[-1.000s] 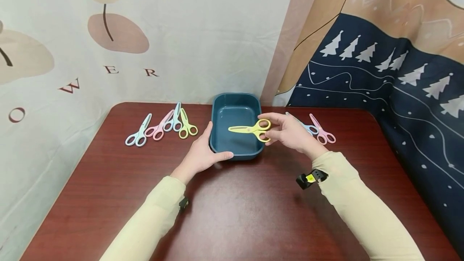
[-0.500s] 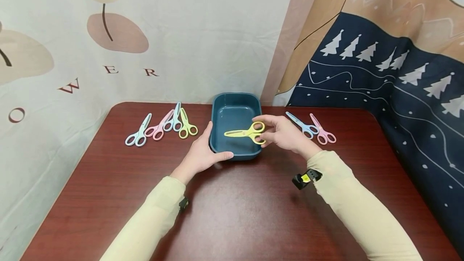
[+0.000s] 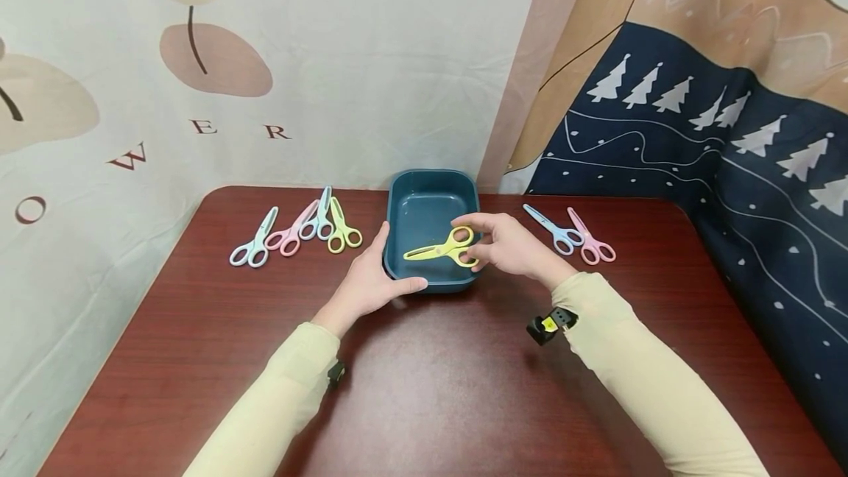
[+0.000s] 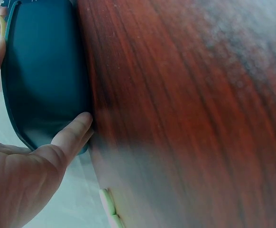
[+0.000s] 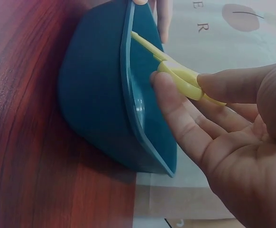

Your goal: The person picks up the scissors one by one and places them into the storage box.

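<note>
A dark teal plastic box (image 3: 445, 288) stands at the back middle of the table. At its near left corner my left hand (image 3: 363, 287) rests with fingers along the left wall and the thumb straight along the front wall. My right hand (image 3: 511, 243) pinches yellow scissors (image 3: 433, 250) by the handles between thumb and fingers. In the head view their closed blades point left over the box's opening. The right wrist view shows the scissors (image 5: 176, 76) overlapping the box rim, tip toward the far wall. No other scissors show inside the box.
To the left lie several scissors: light blue ones (image 3: 255, 241), pink ones (image 3: 288, 235), more blue ones (image 3: 319, 218) and yellow-green ones (image 3: 342, 228). Right of the box are blue scissors (image 3: 556, 230) and pink scissors (image 3: 592, 240). A printed cloth (image 3: 371, 65) hangs behind the table.
The right hand has moved left and slightly down in the head view, carrying the yellow scissors farther over the box and uncovering the blue scissors on the right. The left hand has stayed put.
</note>
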Action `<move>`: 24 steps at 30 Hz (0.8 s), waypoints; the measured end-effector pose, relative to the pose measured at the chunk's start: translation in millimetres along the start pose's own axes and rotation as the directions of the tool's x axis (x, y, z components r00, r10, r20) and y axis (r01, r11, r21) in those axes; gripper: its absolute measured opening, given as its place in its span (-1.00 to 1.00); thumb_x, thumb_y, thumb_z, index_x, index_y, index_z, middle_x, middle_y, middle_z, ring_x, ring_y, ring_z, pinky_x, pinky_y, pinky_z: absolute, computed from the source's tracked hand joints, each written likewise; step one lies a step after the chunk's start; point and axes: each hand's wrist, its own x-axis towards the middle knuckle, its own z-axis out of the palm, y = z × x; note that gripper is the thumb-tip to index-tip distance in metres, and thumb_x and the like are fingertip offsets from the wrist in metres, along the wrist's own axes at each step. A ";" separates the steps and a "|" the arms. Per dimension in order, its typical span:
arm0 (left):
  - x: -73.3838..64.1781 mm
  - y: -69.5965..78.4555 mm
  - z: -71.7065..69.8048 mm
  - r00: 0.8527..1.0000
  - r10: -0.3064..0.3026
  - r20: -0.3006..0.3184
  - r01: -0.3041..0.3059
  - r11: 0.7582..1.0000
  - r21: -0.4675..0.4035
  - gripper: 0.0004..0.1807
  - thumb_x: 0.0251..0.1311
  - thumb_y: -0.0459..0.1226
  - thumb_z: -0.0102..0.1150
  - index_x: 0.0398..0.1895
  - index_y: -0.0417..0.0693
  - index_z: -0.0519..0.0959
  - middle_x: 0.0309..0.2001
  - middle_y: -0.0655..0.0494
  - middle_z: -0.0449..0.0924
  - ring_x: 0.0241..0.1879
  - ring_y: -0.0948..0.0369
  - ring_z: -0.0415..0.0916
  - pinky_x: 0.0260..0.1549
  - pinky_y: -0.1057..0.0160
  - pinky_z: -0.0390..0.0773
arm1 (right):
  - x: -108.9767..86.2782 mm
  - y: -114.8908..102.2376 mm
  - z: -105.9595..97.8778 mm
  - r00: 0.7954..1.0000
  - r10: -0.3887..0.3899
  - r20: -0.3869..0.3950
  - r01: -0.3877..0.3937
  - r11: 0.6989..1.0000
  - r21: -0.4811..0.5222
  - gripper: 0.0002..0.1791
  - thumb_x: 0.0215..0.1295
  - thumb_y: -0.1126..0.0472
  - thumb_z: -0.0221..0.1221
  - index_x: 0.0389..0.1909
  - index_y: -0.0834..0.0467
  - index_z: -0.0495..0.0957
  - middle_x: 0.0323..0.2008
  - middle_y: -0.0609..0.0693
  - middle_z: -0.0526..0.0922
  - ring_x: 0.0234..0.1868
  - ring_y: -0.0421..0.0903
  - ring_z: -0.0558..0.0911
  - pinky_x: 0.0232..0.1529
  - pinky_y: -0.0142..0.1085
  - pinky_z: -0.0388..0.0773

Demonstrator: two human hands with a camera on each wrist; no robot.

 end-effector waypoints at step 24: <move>2.1 -3.3 0.8 1.000 -0.008 -0.003 0.008 1.000 0.007 0.40 0.03 0.19 0.53 0.71 0.07 -0.27 0.65 -0.09 0.00 0.56 -0.08 0.13 0.42 -0.18 0.30 | 11.0 3.1 8.8 0.995 0.073 0.068 -0.068 0.994 -0.081 -0.42 0.36 0.52 0.20 0.40 0.30 0.45 0.10 0.23 0.66 -0.20 -0.02 0.76 -0.15 -0.21 0.75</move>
